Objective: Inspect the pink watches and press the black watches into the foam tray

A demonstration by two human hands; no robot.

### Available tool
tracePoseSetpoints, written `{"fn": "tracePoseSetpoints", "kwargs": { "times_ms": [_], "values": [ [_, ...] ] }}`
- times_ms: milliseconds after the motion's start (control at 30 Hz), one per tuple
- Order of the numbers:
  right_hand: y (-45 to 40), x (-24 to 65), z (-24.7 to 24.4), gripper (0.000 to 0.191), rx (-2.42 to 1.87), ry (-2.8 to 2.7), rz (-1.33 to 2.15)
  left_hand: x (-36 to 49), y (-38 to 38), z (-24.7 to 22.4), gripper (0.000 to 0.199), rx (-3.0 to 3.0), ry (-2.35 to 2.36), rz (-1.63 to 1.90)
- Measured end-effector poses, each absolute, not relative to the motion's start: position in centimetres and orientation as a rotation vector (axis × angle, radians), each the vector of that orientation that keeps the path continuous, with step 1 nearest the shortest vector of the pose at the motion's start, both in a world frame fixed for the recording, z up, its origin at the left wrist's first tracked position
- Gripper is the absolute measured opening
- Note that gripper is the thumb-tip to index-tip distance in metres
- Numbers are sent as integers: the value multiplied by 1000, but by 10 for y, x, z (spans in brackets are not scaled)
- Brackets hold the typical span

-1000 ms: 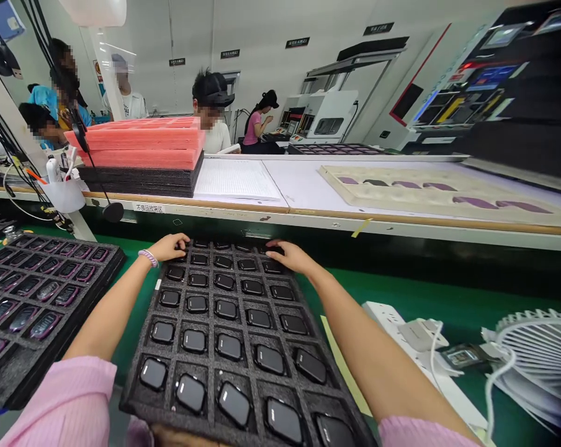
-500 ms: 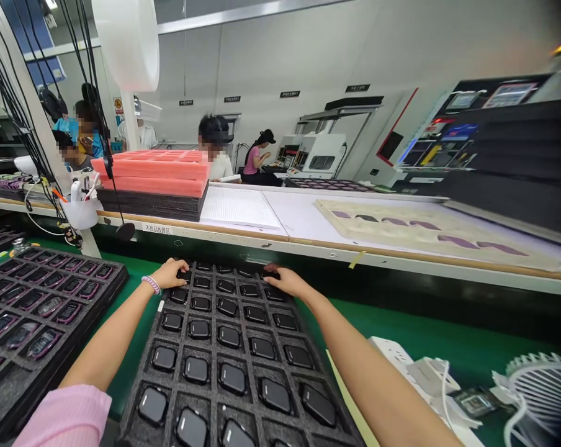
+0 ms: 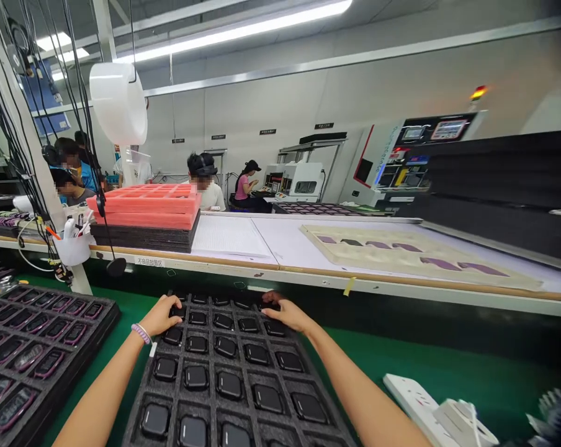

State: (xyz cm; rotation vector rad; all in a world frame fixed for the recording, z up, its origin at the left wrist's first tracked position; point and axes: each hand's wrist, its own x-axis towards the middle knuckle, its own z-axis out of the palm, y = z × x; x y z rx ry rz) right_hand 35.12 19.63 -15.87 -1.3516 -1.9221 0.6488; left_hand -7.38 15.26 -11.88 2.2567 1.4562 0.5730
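Note:
A black foam tray (image 3: 177,391) lies in front of me, its compartments filled with black, rounded-square pieces that look like smartwatch bodies (image 3: 229,385). My left hand (image 3: 162,315) grips its far left corner, thumb on the inner side and fingers over the edge. At the far right corner, my right hand (image 3: 284,312) is closed on the tray in the same way; its fingertips are partly in shadow under the shelf. The near end of the tray runs out of the picture.
Left of it sits another foam tray (image 3: 78,363) of purple-rimmed pieces. A white power strip (image 3: 413,397) is at right on the green mat (image 3: 355,354). Above the far edge runs a shelf (image 3: 280,273) with red foam trays (image 3: 145,214) and a beige panel (image 3: 355,251). People sit behind.
My view has tilted upward, so the trays, shelf and hands appear lower in the picture. Both hands keep hold of the tray's far corners.

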Motion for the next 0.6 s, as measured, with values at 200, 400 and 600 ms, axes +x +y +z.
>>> {"fn": "tracePoseSetpoints", "kwargs": {
  "times_ms": [200, 400, 600],
  "values": [
    [194, 352, -162, 40, -1341, -1894, 629, -73, 154, -121, 26, 2221, 1455, 574],
    [191, 355, -162, 42, -1341, -1882, 639, -75, 158, -119, 26, 2182, 1463, 529],
    [191, 357, -159, 36, -1347, -1881, 667, -75, 159, -116, 28, 2167, 1468, 507]
  ]
}}
